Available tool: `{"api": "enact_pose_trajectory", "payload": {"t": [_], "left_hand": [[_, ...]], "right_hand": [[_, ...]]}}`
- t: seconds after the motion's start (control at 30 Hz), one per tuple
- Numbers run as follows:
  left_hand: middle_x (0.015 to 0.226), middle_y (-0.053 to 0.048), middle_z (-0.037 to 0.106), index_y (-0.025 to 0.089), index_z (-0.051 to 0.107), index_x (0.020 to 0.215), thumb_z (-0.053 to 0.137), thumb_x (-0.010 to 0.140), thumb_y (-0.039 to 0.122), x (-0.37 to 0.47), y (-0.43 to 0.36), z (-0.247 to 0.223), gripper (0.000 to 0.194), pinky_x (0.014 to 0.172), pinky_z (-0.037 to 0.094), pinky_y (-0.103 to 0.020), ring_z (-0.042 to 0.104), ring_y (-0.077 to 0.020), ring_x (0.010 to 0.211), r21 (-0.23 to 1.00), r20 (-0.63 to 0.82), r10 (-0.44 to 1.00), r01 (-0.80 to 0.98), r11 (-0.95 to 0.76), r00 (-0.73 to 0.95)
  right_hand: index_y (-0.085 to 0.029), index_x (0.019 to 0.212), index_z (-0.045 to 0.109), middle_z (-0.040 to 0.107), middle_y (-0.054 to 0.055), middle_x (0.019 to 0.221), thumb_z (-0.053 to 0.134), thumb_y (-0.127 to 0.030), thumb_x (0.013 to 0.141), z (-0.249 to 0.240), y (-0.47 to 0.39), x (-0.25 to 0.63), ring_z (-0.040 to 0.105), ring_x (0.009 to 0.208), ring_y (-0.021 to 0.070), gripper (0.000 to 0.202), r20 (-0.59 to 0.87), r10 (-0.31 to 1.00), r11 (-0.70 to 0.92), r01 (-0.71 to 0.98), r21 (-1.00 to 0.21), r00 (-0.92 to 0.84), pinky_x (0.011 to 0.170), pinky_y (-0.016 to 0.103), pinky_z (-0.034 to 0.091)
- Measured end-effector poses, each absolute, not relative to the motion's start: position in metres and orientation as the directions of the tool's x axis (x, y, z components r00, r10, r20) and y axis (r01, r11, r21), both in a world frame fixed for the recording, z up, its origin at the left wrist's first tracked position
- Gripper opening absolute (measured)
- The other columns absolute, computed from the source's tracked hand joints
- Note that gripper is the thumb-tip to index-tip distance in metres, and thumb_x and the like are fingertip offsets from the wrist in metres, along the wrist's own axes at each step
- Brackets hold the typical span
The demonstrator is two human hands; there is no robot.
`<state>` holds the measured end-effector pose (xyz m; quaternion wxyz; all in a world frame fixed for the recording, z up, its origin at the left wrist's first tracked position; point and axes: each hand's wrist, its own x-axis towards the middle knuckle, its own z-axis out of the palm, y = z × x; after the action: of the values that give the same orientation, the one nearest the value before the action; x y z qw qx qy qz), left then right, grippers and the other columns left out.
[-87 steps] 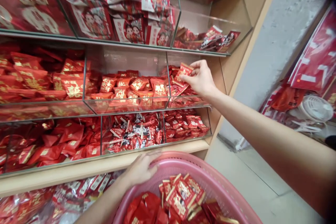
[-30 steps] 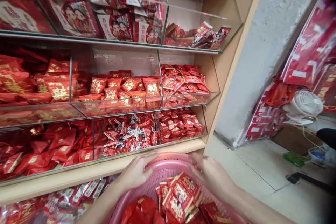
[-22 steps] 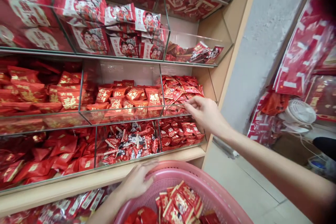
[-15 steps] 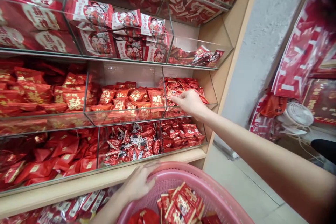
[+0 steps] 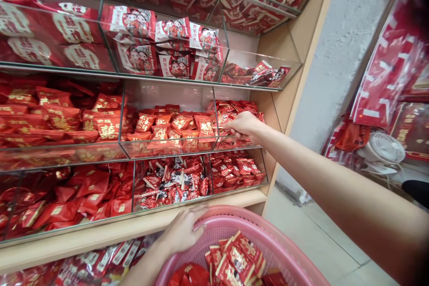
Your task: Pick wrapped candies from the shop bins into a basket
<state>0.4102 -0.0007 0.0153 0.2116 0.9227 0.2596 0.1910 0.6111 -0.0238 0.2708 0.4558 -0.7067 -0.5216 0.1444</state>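
Bottom centre, my left hand [image 5: 184,230] clasps a pink basket [image 5: 288,248] by its rim, red sachets [image 5: 239,263] inside. Right of centre, past a glass lip [image 5: 231,144], my right hand [image 5: 244,125] bunches its fingers at red packets [image 5: 231,108]; whether pinching, I can't tell. Tiled floor [image 5: 325,228] stretches lower right.

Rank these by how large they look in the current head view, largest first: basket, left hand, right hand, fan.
1. Basket, though the picture's lower edge cuts it off.
2. Left hand.
3. Right hand and fan: they look too alike to rank.
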Motion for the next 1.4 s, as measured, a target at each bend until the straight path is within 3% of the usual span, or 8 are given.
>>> {"api": "enact_pose_trajectory", "payload": {"t": [0.13,0.3,0.5,0.6,0.73,0.9,1.1,1.4], "left_hand": [[0.136,-0.001,0.049,0.026,0.049,0.132,0.049,0.082,0.028,0.410,-0.003,0.018,0.050,0.108,0.036,-0.035,0.047,-0.0189,0.125,0.471,0.243,0.557,0.405,-0.783,0.794],[0.136,-0.001,0.049,0.027,0.050,0.131,0.050,0.081,0.024,0.411,-0.002,0.017,0.050,0.108,0.035,-0.035,0.047,-0.0184,0.125,0.477,0.255,0.557,0.399,-0.783,0.790],[0.132,0.000,0.054,0.024,0.052,0.129,0.049,0.082,0.026,0.415,0.000,0.016,0.047,0.107,0.036,-0.034,0.050,-0.0182,0.122,0.481,0.251,0.538,0.379,-0.791,0.805],[0.132,0.000,0.054,0.025,0.051,0.130,0.049,0.082,0.025,0.415,0.001,0.015,0.048,0.107,0.037,-0.033,0.051,-0.0185,0.121,0.472,0.246,0.535,0.382,-0.795,0.808],[0.132,0.000,0.054,0.024,0.051,0.130,0.049,0.083,0.027,0.415,0.001,0.014,0.047,0.107,0.036,-0.032,0.049,-0.0187,0.123,0.460,0.227,0.545,0.404,-0.790,0.807],[0.133,-0.003,0.053,0.020,0.051,0.130,0.048,0.084,0.028,0.416,-0.001,0.015,0.047,0.107,0.036,-0.033,0.049,-0.0190,0.123,0.448,0.229,0.540,0.405,-0.797,0.810],[0.132,-0.002,0.054,0.022,0.052,0.129,0.047,0.086,0.031,0.417,-0.003,0.018,0.044,0.106,0.037,-0.034,0.049,-0.0198,0.123,0.480,0.248,0.538,0.381,-0.791,0.805],[0.127,-0.004,0.058,0.019,0.057,0.124,0.045,0.086,0.027,0.418,-0.001,0.015,0.040,0.104,0.039,-0.034,0.053,-0.0188,0.119,0.506,0.291,0.557,0.370,-0.780,0.778]], "right_hand": [[-0.019,0.046,0.048,0.043,-0.003,0.038,0.064,-0.014,0.071,0.271,-0.025,0.616,0.038,0.038,0.0095,0.030,0.436,0.814,0.061,0.691,-0.720,0.383,0.042,0.026,0.035],[-0.020,0.053,0.053,0.048,-0.001,0.048,0.057,-0.013,0.072,0.274,-0.048,0.633,0.050,0.054,0.0149,0.020,0.763,0.614,0.195,0.898,-0.395,0.203,0.057,0.029,0.039],[-0.024,0.066,0.052,0.057,0.001,0.057,0.055,-0.025,0.081,0.250,-0.121,0.654,0.050,0.052,0.0159,0.015,0.803,0.591,0.178,0.959,-0.223,0.077,0.053,0.031,0.037],[-0.025,0.072,0.053,0.059,0.001,0.059,0.052,-0.032,0.084,0.216,-0.147,0.663,0.051,0.051,0.0165,0.013,0.692,0.721,0.201,0.944,-0.261,0.038,0.050,0.030,0.038],[-0.024,0.077,0.053,0.062,0.000,0.065,0.049,-0.030,0.085,0.150,-0.149,0.664,0.055,0.056,0.0155,0.011,0.424,0.899,0.293,0.872,-0.393,-0.111,0.053,0.028,0.041],[-0.022,0.080,0.049,0.058,-0.002,0.068,0.044,-0.024,0.088,0.080,-0.121,0.641,0.051,0.058,0.0131,0.010,0.167,0.950,0.311,0.754,-0.578,-0.264,0.055,0.024,0.038],[-0.021,0.082,0.047,0.053,-0.002,0.070,0.039,-0.022,0.090,0.041,-0.086,0.616,0.046,0.062,0.0130,0.012,0.168,0.932,0.355,0.710,-0.608,-0.323,0.059,0.024,0.036],[-0.020,0.087,0.047,0.054,-0.003,0.066,0.041,-0.014,0.085,-0.007,-0.078,0.603,0.049,0.059,0.0136,0.009,0.182,0.972,0.229,0.736,-0.637,-0.145,0.056,0.023,0.034]]}}
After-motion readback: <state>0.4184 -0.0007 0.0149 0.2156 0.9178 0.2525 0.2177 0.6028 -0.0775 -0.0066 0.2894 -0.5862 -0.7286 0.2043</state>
